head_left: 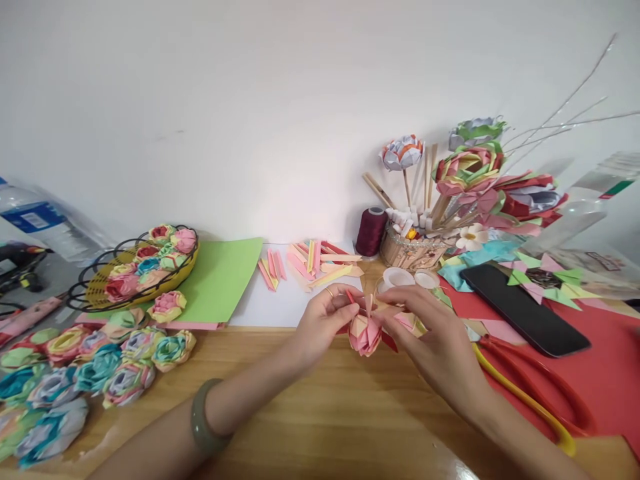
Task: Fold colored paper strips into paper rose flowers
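Between my two hands, above the wooden table, is a pink and peach folded-paper flower [365,335] with red paper pieces at its sides. My left hand [331,313] pinches it at the upper left, thumb and forefinger pressed together. From the right, my right hand [425,320] closes its fingertips on the flower's peach petals, partly hiding them. Just behind, folded paper strips [313,260] in pink, yellow and red lie on a white sheet [257,310]. Small round white containers [399,277] stand close behind my right hand.
Several finished paper flowers [100,367] cover the table's left, beside a yellow basket [95,290] holding more. A burgundy thread spool [371,231] and a wooden pot [413,252] of sticks and flowers stand behind. Scissors [530,393] and a black phone [525,310] lie at right.
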`<action>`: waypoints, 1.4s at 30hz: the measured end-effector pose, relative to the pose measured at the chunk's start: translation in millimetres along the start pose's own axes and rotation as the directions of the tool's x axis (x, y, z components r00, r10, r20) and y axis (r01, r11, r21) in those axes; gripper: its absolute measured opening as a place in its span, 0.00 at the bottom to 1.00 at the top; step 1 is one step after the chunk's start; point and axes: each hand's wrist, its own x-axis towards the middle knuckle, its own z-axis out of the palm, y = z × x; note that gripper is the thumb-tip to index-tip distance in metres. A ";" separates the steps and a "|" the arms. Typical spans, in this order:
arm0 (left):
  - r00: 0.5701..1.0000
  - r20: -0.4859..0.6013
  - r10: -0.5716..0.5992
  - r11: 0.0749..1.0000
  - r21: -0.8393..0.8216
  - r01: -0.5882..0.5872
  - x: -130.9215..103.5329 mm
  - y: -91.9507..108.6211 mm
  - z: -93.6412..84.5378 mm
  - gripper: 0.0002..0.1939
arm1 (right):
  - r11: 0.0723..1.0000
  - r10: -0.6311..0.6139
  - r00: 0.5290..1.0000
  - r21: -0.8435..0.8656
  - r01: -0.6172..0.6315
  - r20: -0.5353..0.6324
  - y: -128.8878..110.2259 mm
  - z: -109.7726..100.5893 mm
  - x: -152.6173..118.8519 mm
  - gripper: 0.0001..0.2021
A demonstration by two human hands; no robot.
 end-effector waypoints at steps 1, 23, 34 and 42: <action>0.999 0.006 0.043 0.998 0.041 -0.044 -1.8 0.5 1.8 0.08 | 1.000 -0.009 1.000 -0.004 0.009 0.018 0.1 1.1 -0.6 0.06; 0.882 0.179 0.436 0.792 0.391 -0.470 -5.8 -2.2 -3.5 0.02 | 0.974 -0.227 0.974 -0.012 0.227 0.009 -2.7 0.1 -3.3 0.05; 0.784 0.322 0.531 0.656 0.430 -0.620 0.4 -0.1 -13.3 0.01 | 0.957 -0.291 0.957 -0.004 0.291 -0.001 -2.4 -1.1 -1.7 0.05; 0.864 0.349 0.362 0.763 0.422 -0.490 1.7 8.2 -17.2 0.05 | 0.968 -0.215 0.963 0.169 0.187 0.165 -2.2 -2.3 1.5 0.05</action>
